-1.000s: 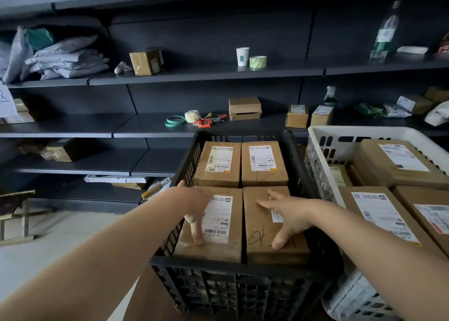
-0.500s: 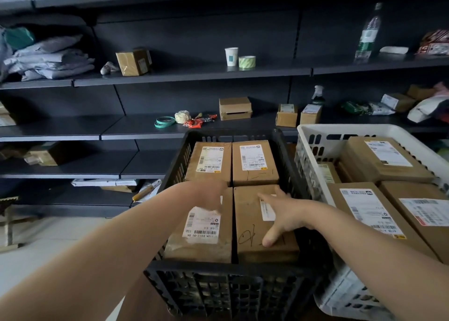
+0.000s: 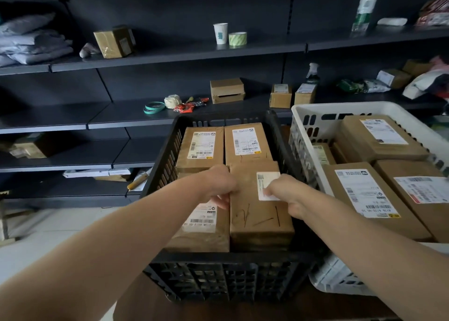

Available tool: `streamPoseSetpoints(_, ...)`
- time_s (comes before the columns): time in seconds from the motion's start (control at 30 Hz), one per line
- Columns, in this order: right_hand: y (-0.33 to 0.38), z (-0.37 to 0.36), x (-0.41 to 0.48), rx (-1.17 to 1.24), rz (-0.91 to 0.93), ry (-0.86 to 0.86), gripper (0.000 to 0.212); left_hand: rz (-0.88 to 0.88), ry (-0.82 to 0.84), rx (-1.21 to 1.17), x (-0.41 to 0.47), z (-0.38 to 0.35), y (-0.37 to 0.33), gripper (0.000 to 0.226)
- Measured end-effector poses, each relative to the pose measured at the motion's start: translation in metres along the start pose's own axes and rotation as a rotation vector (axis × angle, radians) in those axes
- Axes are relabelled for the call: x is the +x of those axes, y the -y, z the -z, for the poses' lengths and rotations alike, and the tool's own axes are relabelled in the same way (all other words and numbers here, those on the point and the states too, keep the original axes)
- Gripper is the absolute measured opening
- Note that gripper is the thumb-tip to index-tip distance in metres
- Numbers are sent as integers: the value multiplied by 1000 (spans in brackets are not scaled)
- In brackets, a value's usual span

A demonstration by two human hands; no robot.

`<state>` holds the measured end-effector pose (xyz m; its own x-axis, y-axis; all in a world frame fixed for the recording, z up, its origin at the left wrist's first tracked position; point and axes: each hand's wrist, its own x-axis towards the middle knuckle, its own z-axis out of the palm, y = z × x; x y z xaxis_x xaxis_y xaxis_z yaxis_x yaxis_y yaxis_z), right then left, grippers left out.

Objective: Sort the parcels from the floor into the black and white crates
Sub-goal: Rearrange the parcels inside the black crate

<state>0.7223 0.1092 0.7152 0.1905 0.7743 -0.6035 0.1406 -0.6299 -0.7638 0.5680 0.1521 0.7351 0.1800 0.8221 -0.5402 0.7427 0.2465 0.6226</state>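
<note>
Two grips, left hand and right hand, clamped on parcel edges inside black crate

White shipping labels with barcodes stood on the parcels, their print mostly too small or blurred to read. On the label of the near parcel in the white crate, upside down, a large code read roughly "A132", with a longer line ending "00 10" beside it. The near right parcel in the black crate bore pen strokes, illegible.
</note>
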Motion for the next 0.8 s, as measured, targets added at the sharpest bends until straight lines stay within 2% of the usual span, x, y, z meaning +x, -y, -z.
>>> streamPoseSetpoints(0.1,26,14,-10,48,135,-17,43,-49,-108,-199,-11,24,-20,18)
streamPoseSetpoints(0.2,60,28,-22,58,343,13,37,-146,-260,-235,-11,50,-43,26)
streamPoseSetpoints(0.3,87,36,-22,135,437,28,31,-198,-319,-287,-2,70,-52,23)
streamPoseSetpoints(0.43,109,31,1,163,532,-53,47,-130,-375,-508,24,74,-42,16)
streamPoseSetpoints(0.57,100,11,23,-75,462,-120,70,30,-357,-587,41,60,-26,35)
streamPoseSetpoints(0.63,93,4,35,-46,383,-75,63,17,-266,-703,45,59,-23,48)
streamPoseSetpoints(0.7,92,-3,42,34,399,-13,45,-38,-175,-782,45,63,-22,54)
streamPoseSetpoints(0.77,96,-9,48,51,470,-34,41,-84,-188,-760,48,68,-22,52)
streamPoseSetpoints(0.8,97,-13,51,85,498,-41,42,-95,-250,-705,47,69,-24,48)
